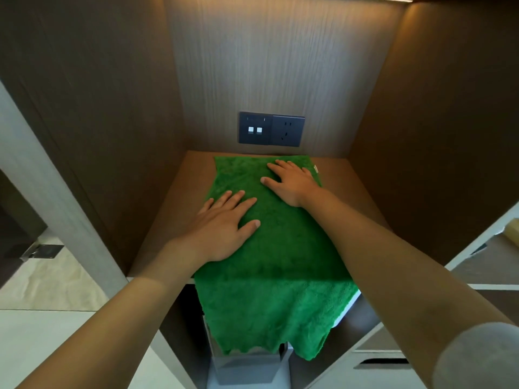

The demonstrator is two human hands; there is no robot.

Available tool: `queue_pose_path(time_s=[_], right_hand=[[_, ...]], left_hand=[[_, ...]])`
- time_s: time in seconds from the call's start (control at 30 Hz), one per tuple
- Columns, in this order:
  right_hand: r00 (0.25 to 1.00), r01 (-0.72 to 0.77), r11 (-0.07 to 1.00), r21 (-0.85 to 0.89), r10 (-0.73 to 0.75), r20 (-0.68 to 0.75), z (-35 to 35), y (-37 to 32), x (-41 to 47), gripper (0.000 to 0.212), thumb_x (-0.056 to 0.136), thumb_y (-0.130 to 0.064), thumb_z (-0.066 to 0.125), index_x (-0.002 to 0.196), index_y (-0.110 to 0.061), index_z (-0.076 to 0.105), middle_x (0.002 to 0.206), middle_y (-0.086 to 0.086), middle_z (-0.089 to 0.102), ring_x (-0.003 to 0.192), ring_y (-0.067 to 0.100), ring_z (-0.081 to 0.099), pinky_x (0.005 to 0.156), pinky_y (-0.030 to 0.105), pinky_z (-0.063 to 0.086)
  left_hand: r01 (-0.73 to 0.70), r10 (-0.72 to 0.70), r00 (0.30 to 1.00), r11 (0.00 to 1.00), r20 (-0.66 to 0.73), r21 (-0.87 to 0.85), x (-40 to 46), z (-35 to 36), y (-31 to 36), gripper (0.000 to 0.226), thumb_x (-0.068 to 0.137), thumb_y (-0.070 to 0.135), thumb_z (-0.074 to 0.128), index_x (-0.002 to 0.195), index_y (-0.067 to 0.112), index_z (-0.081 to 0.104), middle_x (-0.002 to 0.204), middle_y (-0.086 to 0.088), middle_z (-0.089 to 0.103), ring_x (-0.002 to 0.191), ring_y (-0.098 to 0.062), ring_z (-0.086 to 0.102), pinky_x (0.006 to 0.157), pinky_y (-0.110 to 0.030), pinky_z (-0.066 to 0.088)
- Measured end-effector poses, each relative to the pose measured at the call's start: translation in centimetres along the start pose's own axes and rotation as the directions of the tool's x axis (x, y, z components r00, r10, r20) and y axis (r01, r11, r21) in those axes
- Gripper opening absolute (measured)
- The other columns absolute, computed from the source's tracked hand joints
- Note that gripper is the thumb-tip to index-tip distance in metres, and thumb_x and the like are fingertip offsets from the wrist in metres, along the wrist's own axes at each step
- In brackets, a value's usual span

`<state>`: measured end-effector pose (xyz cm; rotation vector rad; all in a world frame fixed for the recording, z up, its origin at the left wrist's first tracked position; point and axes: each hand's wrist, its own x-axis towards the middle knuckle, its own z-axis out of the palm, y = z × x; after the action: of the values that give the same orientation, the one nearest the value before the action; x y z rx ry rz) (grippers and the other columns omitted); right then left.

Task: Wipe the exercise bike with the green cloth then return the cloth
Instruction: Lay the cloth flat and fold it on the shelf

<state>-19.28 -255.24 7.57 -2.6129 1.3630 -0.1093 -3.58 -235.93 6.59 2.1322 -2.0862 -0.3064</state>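
Wood-panelled niche, lit from a strip overhead, with a brown shelf (351, 175) at its base and a dark socket plate (271, 130) on the back wall.

Both hands are lying flat, fingers straight and spread, pressing down and gripping nothing. Left hand (224, 228) is resting on the near left part of the cloth (280, 248); right hand (292, 182) is resting farther in, toward the back right corner.

Cloth is lying spread across the middle of the shelf, far edge just short of the back wall, near part hanging over the front lip and drooping in front of a grey box (247, 369) below. No bike is showing in view.

Judging the step: cloth is either being laid back or about to be picked up; cannot tell which. If returning it, smoothing outward from the palms and sliding the hanging part back onto the shelf would be leaving it tidier. If taking it, gathering it toward the front edge before lifting would be keeping it from slipping off.
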Motion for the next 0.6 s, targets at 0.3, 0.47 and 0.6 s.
queue_pose_path(time_s=[0.3, 0.47, 0.6], right_hand=[[0.992, 0.114, 0.993, -0.017, -0.115, -0.057, -2.0, -1.5, -6.2, 0.059, 0.109, -0.038, 0.049, 0.163, -0.019, 0.036, 0.171, 0.005, 0.031, 0.158, 0.025, 0.026, 0.128, 0.051, 0.023], [0.978, 0.205, 0.967, 0.149, -0.196, -0.072, -1.6, -1.3, -16.6, 0.043, 0.108, -0.032, 0.056, 0.149, -0.018, 0.058, 0.16, 0.001, 0.049, 0.148, 0.02, 0.044, 0.122, 0.03, 0.03], [0.975, 0.196, 0.962, 0.19, -0.17, -0.145, 0.6, -0.8, -20.8, 0.043, 0.11, -0.03, 0.051, 0.151, -0.019, 0.057, 0.161, -0.004, 0.048, 0.15, 0.015, 0.041, 0.125, 0.029, 0.029]], left_hand=[[-0.022, 0.022, 1.0, 1.0, -0.009, 0.002, -0.3, 0.2, -0.4, 0.068, 0.103, 0.07, 0.021, 0.165, 0.044, 0.008, 0.175, 0.012, 0.0, 0.162, -0.015, -0.003, 0.128, -0.045, 0.002], [-0.057, 0.057, 0.998, 0.998, -0.03, -0.01, -1.4, 0.7, -1.4, 0.069, 0.101, 0.073, 0.019, 0.164, 0.047, 0.007, 0.175, 0.014, -0.001, 0.161, -0.013, -0.004, 0.129, -0.045, 0.003], [-0.066, 0.061, 0.995, 0.996, -0.084, -0.052, -2.1, 0.0, -0.9, 0.065, 0.104, 0.065, 0.03, 0.164, 0.042, 0.018, 0.175, 0.011, 0.007, 0.161, -0.014, 0.002, 0.13, -0.045, 0.006]])
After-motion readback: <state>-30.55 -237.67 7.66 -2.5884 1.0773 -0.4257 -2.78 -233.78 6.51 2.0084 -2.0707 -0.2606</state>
